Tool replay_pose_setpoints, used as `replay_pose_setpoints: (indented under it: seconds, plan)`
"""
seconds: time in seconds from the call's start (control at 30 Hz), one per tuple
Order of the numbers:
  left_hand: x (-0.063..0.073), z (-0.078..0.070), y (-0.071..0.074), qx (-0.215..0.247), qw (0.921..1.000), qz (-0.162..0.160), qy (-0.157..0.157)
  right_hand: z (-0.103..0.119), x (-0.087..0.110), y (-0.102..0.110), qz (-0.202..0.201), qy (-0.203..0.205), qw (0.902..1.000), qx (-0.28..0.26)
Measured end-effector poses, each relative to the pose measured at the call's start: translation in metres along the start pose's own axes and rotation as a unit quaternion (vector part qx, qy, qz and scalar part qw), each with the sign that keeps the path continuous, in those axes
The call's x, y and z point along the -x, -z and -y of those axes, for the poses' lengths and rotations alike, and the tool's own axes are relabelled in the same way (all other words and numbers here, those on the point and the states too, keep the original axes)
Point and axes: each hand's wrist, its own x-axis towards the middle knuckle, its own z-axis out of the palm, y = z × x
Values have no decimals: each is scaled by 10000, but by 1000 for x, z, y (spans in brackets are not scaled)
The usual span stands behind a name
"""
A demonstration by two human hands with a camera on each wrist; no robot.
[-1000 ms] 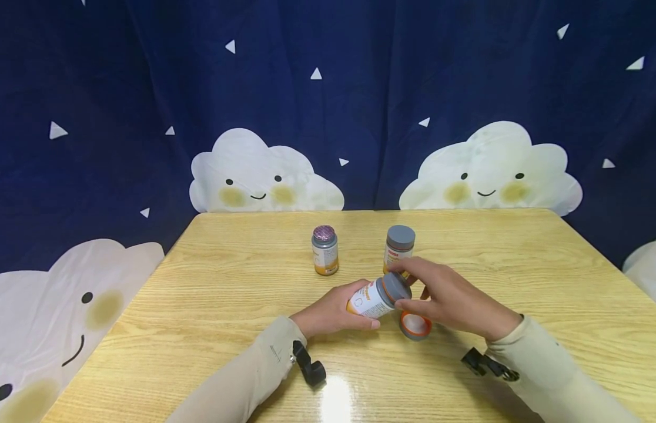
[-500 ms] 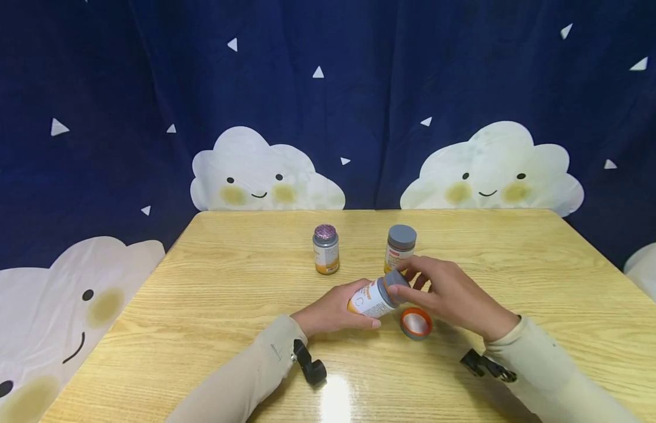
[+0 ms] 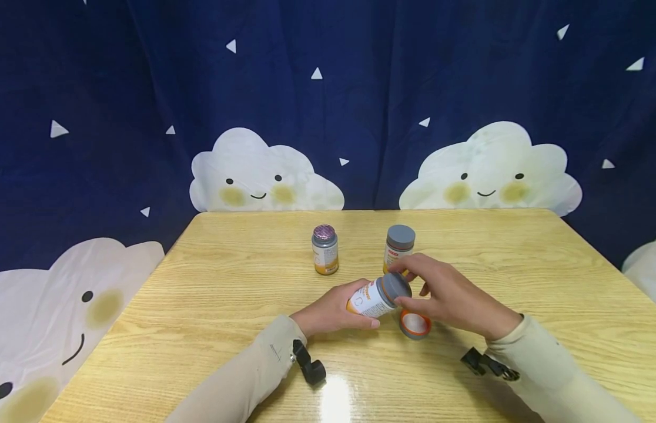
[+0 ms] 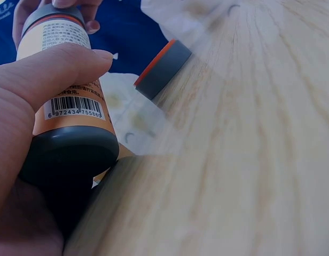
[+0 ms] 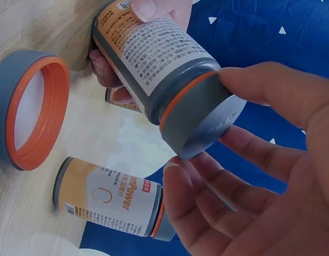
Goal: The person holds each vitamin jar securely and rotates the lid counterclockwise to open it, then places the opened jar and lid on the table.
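Observation:
My left hand [image 3: 335, 310] grips a white and orange pill bottle [image 3: 371, 298] round its body, tilted with its top toward the right. On that bottle sits a grey cap [image 5: 202, 114] with an orange ring under it. My right hand [image 3: 447, 294] has thumb and fingertips round the cap's rim. In the left wrist view the thumb [image 4: 63, 66] lies across the label, above a barcode. A loose grey cap [image 3: 415, 325] with an orange inside rests on the table, open side up, just below the right hand.
A bottle with a shiny pink foil seal [image 3: 325, 249] and no cap stands farther back on the wooden table [image 3: 243, 252]. Right of it stands a capped bottle [image 3: 400, 244], partly behind the right hand. A dark blue curtain [image 3: 360, 88] with clouds hangs behind the table.
The right hand's fingers closed in over the cap half a second ago, and now thumb and fingertips are spread round its rim again. The left hand and bottle stay nearly in place.

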Motion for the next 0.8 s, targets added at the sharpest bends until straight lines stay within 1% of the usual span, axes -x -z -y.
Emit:
replay_pose_setpoints:
  seconds: [0.17, 0.3, 0.47, 0.8]
  plan:
    - [0, 0, 0, -33, 10000, -19, 10, 1, -1, -3, -91, -144, 9998, -33]
    - [0, 0, 0, -59, 10000, -19, 4, 1, -2, -5, -91, -234, 9997, -55]
    - [0, 1, 0, -51, 10000, 13, -2, 0, -1, -5, -92, -145, 9998, 49]
    - [0, 0, 0, -56, 10000, -21, -5, 1, 0, -5, 17, -54, 10000, -76]
